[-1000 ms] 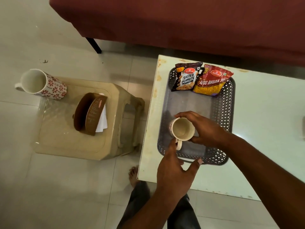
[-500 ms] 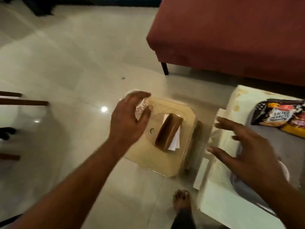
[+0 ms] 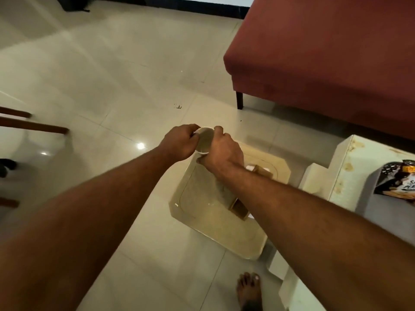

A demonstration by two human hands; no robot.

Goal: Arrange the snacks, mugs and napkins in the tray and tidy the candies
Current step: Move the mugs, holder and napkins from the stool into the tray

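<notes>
A white mug [image 3: 204, 140] with a red flower pattern stands at the far corner of a beige plastic stool [image 3: 202, 198]. My left hand [image 3: 179, 142] grips its left side and my right hand [image 3: 221, 151] wraps its right side, so only the open mouth shows. A brown napkin holder [image 3: 239, 208] with white napkins lies on the stool, mostly hidden under my right forearm. At the right edge a grey tray [image 3: 368, 205] on the white table [image 3: 350, 167] holds a salted peanuts packet [image 3: 397, 182].
A red sofa [image 3: 325, 52] fills the upper right, its dark leg near the stool. Wooden chair legs [image 3: 33, 126] stick in from the left. My bare foot [image 3: 249, 290] rests on the tiled floor by the table's corner.
The view has swung left, away from the tray. My left hand closed on the mug on the stool, and my right hand crossed over from the tray to grasp the same mug.
</notes>
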